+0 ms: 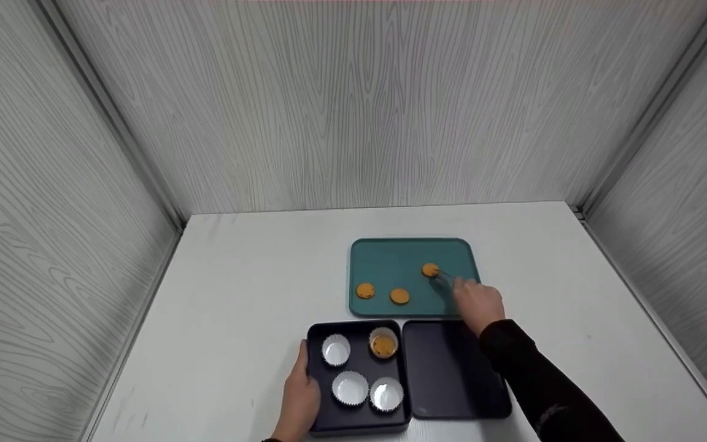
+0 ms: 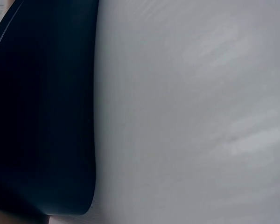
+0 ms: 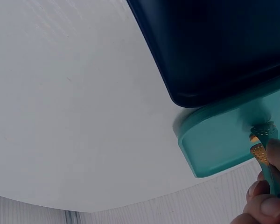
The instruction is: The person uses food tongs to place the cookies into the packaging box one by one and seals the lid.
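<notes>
My right hand [image 1: 478, 304] holds small tongs [image 3: 266, 173] with perforated tips, their ends at a round cookie [image 1: 430, 270] on the teal tray [image 1: 390, 255]. In the right wrist view the thumb and fingers close round the tongs' handles. Two more cookies, one on the left [image 1: 365, 290] and one nearer the middle [image 1: 399, 296], lie on that tray. My left hand [image 1: 301, 393] rests along the left side of a dark square tin [image 1: 359, 423]. Inside it stand several white paper cups [image 1: 350, 388]; the back right one holds a cookie [image 1: 383, 346].
A dark shallow lid or tray [image 1: 445, 368] lies right of the tin, beneath the right forearm [image 1: 544, 380]. The teal tray is just behind both. All stand on a white table [image 1: 237, 307], bounded by grey wood-patterned panels [image 1: 353, 110] at the back and sides.
</notes>
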A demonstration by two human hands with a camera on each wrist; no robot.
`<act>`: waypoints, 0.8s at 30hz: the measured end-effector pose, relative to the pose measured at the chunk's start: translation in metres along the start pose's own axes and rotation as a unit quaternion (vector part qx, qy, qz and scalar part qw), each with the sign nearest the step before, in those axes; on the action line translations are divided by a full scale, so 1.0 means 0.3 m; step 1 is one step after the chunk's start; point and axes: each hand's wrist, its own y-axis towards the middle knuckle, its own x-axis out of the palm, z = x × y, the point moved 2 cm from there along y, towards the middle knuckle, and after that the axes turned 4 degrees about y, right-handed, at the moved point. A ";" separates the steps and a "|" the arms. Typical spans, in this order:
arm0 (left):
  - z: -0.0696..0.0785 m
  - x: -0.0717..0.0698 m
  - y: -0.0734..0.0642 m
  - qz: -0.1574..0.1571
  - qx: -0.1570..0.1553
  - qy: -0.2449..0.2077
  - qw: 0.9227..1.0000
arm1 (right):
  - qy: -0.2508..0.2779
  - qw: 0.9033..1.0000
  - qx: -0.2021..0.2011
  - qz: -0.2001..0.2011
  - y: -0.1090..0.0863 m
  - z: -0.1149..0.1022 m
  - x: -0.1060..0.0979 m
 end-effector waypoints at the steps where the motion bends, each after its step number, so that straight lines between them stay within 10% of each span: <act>1: 0.001 0.000 0.001 0.001 0.000 0.001 1.000 | -0.001 1.000 0.000 -0.001 0.002 -0.002 -0.002; 24: 0.008 -0.006 -0.001 0.004 -0.005 0.001 1.000 | -0.013 0.999 -0.039 0.019 -0.013 -0.005 -0.009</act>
